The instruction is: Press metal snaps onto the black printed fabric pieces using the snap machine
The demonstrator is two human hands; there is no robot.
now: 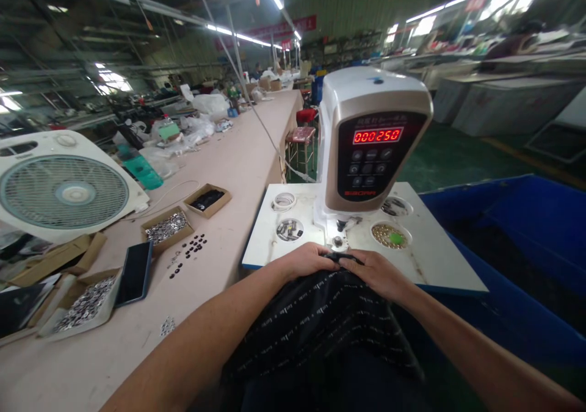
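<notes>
A black garment (pixel 320 314) with rows of small white lettering hangs from both hands toward my lap. My left hand (pixel 311 259) pinches its upper edge, and my right hand (pixel 368 268) grips the same edge close by, thumbs almost meeting. Just beyond the fingers is the lower die (pixel 337 241) of a snap-fastening machine (pixel 375 125), whose red display reads 000250. The machine's white table (pixel 284 259) has round wells around the head. One well on the right holds gold-coloured snap parts (pixel 384 236); another on the left holds small metal pieces (pixel 289 230).
On the long table (pixel 247 137) at left stand a box fan (pixel 75 195), cardboard trays of metal snap parts (pixel 167 227), a phone (pixel 134 273) and loose black snaps (pixel 195 245). A blue fabric bin (pixel 513 216) lies to the right. A red stool (pixel 302 134) stands behind the machine.
</notes>
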